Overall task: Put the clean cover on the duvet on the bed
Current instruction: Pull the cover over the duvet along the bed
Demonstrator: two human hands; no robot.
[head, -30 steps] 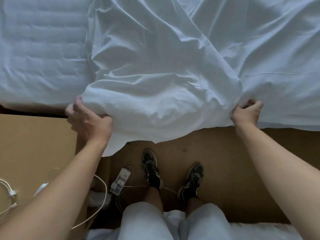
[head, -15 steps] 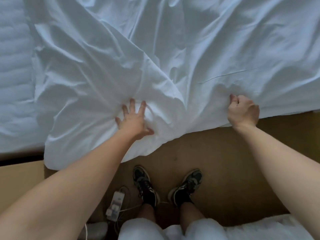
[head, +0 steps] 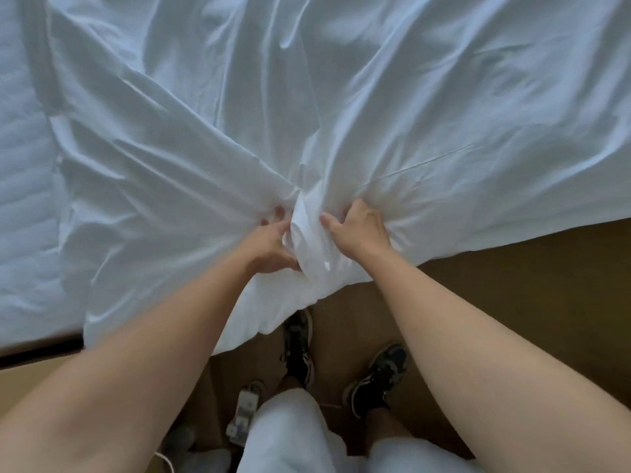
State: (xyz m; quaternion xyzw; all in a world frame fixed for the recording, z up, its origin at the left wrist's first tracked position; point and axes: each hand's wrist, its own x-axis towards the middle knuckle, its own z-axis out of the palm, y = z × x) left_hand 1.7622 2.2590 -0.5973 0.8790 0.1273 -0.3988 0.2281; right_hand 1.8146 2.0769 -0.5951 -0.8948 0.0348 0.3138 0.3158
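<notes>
The white cover lies crumpled across the bed, its near edge hanging toward the floor. At that edge the left hand and right hand sit close together, the fingers of each curled tight around one bunched fold of cover.

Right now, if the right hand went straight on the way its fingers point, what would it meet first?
The bunched fold of the white cover that it grips: the right hand points up-left into it. Just behind that fold lie the fingers of the left hand, though depth is unclear.
</notes>
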